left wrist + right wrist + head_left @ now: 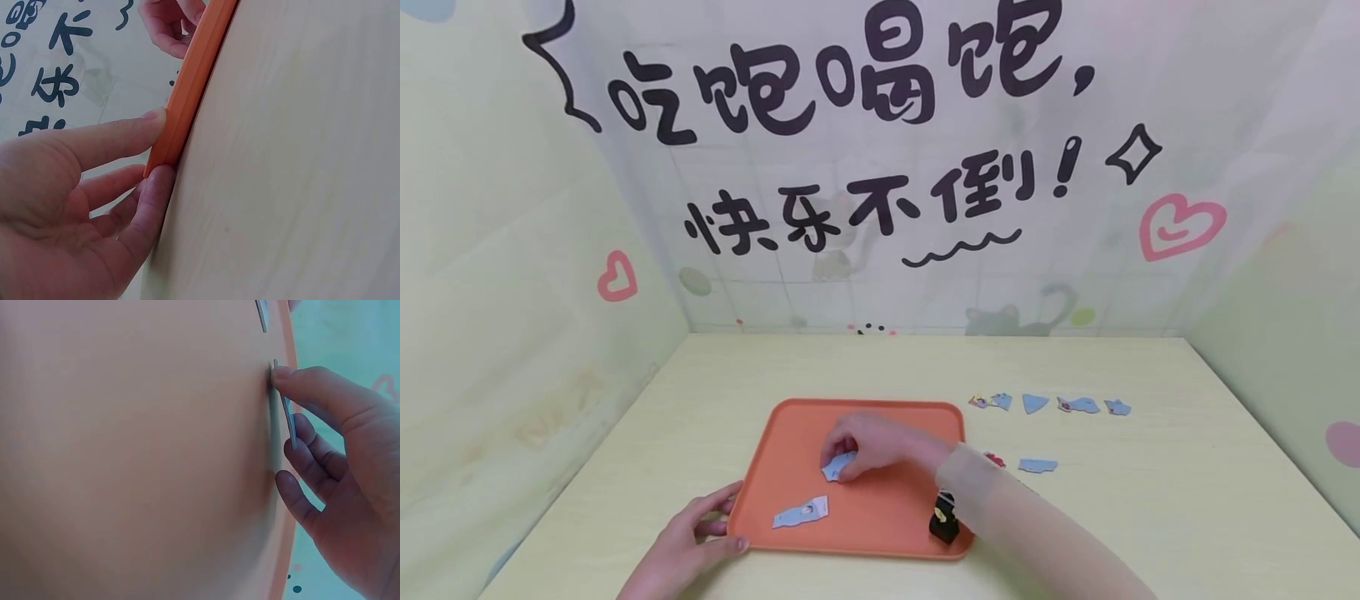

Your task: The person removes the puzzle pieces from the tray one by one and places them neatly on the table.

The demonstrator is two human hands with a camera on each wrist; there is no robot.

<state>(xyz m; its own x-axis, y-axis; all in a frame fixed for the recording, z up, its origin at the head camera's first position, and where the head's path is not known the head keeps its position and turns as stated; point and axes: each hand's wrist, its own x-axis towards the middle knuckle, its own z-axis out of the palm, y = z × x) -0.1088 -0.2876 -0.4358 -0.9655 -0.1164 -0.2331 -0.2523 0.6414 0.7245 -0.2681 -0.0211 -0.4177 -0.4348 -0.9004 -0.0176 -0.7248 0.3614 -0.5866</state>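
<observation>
My right hand (876,440) is over the orange tray (865,525), pinching a light-blue irregular flat piece (837,467) that looks like a jigsaw piece. In the right wrist view the piece (288,415) is seen edge-on, tilted slightly off the tray between thumb and fingers. A longer light-blue piece (801,512) with a small printed picture lies flat on the tray, nearer its front left. At the tray's front-left corner my left hand (688,533) grips the rim; the left wrist view shows thumb and fingers on the tray edge (187,94).
Several blue pieces (1035,403) lie in a row on the pale table (1187,517) behind and right of the tray. Closer in are another blue piece (1037,465) and a red one (995,459), partly behind the right sleeve. A black object (943,525) shows beside that sleeve.
</observation>
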